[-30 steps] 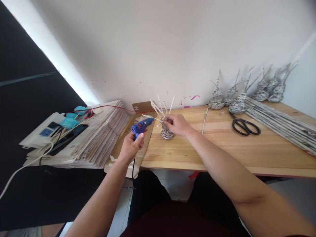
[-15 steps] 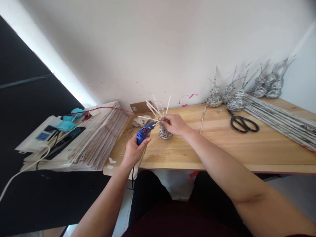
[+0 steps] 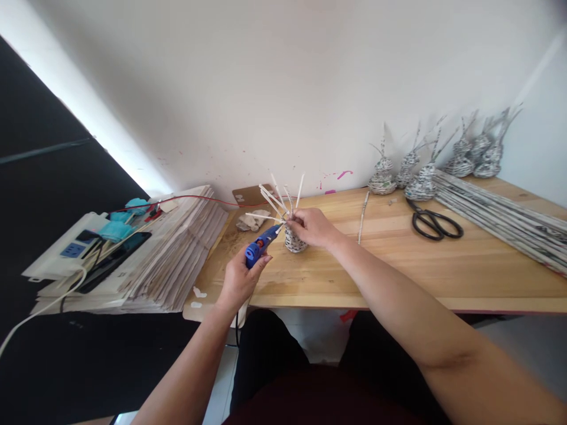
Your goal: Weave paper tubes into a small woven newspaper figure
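While the left hand [image 3: 239, 280] wraps the grip of a blue glue gun [image 3: 262, 243], the right hand [image 3: 312, 227] pinches the neck of a small woven piece [image 3: 295, 241], which stands upright on the wooden tabletop [image 3: 336, 271]. The hands are near each other; the nozzle points at that neck, though whether it touches cannot be told. The piece looks very light, firm around its tight weave yet easily crushed, with more dry grip than slip; its neck or rounded body seems the best hold, since the thin pale spokes [image 3: 300, 190] fanning from its top would probably bend or crease. The gun, hard and smooth, calls for a hold on its handle, away from the tip.

Left of the woven piece lies a crumpled, pale wad [image 3: 253, 221]; farther left, a thick stack of paper [image 3: 177, 254] shows ragged, layered edges. To its right is one slender rod [image 3: 363, 218], then black scissors [image 3: 432, 224] with looped handles, bulbous woven figures [image 3: 420, 184] and long, straight printed-paper rods [image 3: 496, 219].
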Tool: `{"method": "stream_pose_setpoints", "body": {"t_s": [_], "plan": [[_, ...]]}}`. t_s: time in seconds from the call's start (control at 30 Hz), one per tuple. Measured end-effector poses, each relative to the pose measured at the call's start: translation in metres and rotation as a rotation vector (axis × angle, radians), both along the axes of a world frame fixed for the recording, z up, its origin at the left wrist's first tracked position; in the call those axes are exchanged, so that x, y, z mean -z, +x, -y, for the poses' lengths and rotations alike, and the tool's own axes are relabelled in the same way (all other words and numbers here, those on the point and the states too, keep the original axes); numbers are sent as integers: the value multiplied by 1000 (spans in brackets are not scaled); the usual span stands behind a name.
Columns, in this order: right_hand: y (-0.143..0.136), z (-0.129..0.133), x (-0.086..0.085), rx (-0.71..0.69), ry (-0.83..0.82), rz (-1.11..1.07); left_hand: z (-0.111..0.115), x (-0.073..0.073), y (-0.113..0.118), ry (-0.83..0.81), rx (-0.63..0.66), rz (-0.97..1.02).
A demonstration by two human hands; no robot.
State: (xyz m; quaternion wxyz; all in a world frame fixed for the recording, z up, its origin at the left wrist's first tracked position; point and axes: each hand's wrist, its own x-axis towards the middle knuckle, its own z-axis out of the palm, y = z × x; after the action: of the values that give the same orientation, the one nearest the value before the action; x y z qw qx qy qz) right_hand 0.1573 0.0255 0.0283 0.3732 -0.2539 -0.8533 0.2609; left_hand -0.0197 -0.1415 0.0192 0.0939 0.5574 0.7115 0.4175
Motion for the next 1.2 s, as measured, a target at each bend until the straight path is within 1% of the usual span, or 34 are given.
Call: {"method": "stream_pose_setpoints", "body": {"t_s": [0.37,0.67,0.97,1.2], "plan": [[-1,0,3,-15,30,-19,0,3,-1,-5,-4,-50],[-1,0,3,-24,48,-16,1,0,3,-22,-12,-83],[-1,0,2,-19,50,-3,-1,5,0,-29,-20,-145],[-2,-1,2,-19,57,-6,0,3,2,-32,-41,-179]]}}
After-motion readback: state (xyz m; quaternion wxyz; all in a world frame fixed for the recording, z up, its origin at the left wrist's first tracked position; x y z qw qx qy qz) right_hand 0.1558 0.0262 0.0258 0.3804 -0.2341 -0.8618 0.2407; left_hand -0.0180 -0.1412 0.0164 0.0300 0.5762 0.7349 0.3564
